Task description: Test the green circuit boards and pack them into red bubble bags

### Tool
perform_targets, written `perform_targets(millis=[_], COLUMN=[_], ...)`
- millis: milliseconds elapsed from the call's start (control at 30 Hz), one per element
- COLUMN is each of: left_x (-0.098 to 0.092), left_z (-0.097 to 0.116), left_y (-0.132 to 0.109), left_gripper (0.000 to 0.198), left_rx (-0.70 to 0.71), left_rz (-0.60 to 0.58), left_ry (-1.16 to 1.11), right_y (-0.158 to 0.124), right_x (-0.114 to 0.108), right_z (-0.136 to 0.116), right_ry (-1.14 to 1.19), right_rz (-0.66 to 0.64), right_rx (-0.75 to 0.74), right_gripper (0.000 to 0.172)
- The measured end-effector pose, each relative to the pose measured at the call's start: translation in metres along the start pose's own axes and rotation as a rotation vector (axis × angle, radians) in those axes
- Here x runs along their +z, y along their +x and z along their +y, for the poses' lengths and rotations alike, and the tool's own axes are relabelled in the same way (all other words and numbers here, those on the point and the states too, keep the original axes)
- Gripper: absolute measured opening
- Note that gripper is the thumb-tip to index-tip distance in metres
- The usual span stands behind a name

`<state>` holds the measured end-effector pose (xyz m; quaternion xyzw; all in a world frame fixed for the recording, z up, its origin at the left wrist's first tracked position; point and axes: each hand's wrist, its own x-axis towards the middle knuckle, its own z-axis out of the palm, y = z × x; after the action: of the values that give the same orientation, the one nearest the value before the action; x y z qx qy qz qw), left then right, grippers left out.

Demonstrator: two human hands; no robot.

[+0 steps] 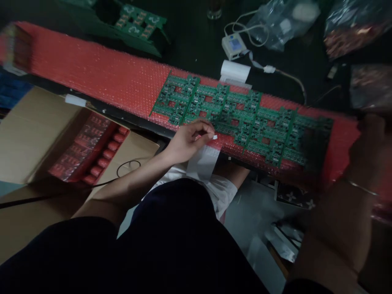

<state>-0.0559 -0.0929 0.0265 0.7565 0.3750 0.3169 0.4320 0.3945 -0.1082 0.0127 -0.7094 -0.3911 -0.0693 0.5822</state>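
My left hand (193, 138) is at the near edge of a row of green circuit boards (214, 104). Its thumb and forefinger pinch a small white piece (214, 137), too small to name surely. The boards lie side by side on a strip of red bubble wrap (101, 69). My right hand (369, 132) reaches over the right end of the wrap, dark and smeared, so its fingers do not show clearly. Below my left hand, a pale translucent sheet (203, 163) hangs from the table edge.
Behind the boards are a white roll (235, 71) and a small white device (233, 45) with a cable. Bags of copper-coloured parts (349, 41) sit at back right. More green boards (137, 24) stand at back left. An open cardboard box (33, 134) holds red-wrapped packs.
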Motion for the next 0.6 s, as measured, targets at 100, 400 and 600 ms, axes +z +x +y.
perform_targets(millis=[100,400,600], left_x=[0.022,0.097,0.109], left_z=[0.022,0.067,0.071], left_y=[0.044,0.107,0.103], left_gripper=[0.009,0.011,0.015], left_rx=[0.112,0.453,0.502], left_rz=[-0.041,-0.117,-0.134], left_ry=[-0.073,-0.026,0.026], right_y=[-0.019,-0.075,-0.074], right_x=[-0.013,-0.042,-0.041], right_z=[-0.057,-0.125,-0.120], right_ry=[0.323,0.342,0.300], right_rz=[-0.173,-0.685,-0.705], right_rx=[0.062,0.182,0.118], right_gripper=[0.004,0.005,0.012])
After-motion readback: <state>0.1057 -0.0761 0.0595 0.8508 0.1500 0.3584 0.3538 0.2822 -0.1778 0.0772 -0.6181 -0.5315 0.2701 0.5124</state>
